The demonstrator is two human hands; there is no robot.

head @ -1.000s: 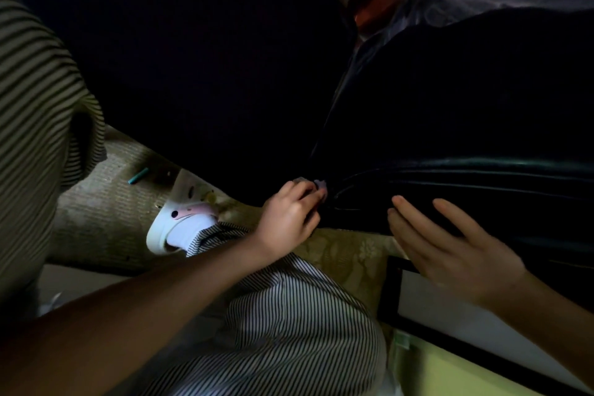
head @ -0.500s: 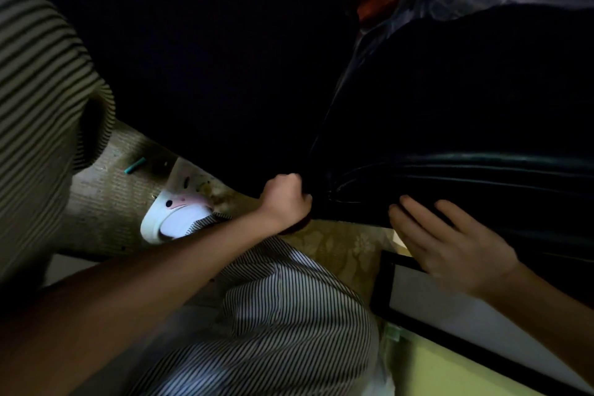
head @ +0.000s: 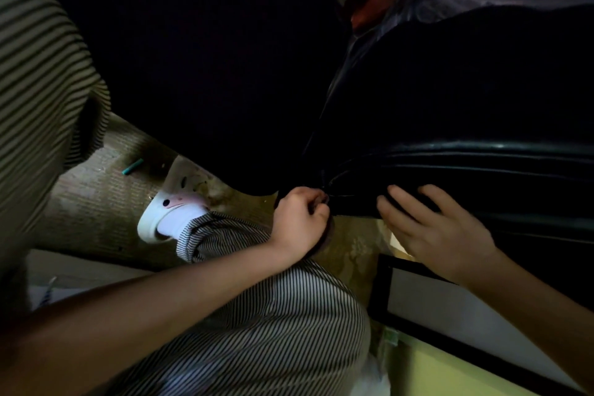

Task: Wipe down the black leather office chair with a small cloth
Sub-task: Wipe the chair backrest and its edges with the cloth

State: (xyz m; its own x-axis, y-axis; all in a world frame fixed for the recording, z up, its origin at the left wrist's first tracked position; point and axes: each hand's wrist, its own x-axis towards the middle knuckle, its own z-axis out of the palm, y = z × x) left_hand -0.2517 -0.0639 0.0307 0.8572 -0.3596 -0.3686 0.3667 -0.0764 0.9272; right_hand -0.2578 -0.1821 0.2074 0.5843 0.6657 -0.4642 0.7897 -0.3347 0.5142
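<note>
Since a second ago the left hand point(head: 300, 222) has been rolled from a loose pinch into a tight fist, and the right hand point(head: 440, 231) has been slid a little leftward along the chair point(head: 466, 100). The hands are kept apart. The left is curled hard against the crease where two dark cushions meet, while the right is laid flat with fingers spread on the cushion's lower edge.

The cloth is hidden now. It was seen at the left fingertips earlier, so it is judged to be bunched inside that fist.

The chair lies ahead of and above both hands. Its piped edge point(head: 482, 151) is run left to right, from the crease at the left knuckles away beneath the right fingers. The left hand is nearer the crease, so any stroke along the piping would be led from there, towards the right hand.

Counted: one chair, one cloth, two hands — and on the carpet, one white shoe point(head: 160, 222) and one teal stick point(head: 133, 166).
</note>
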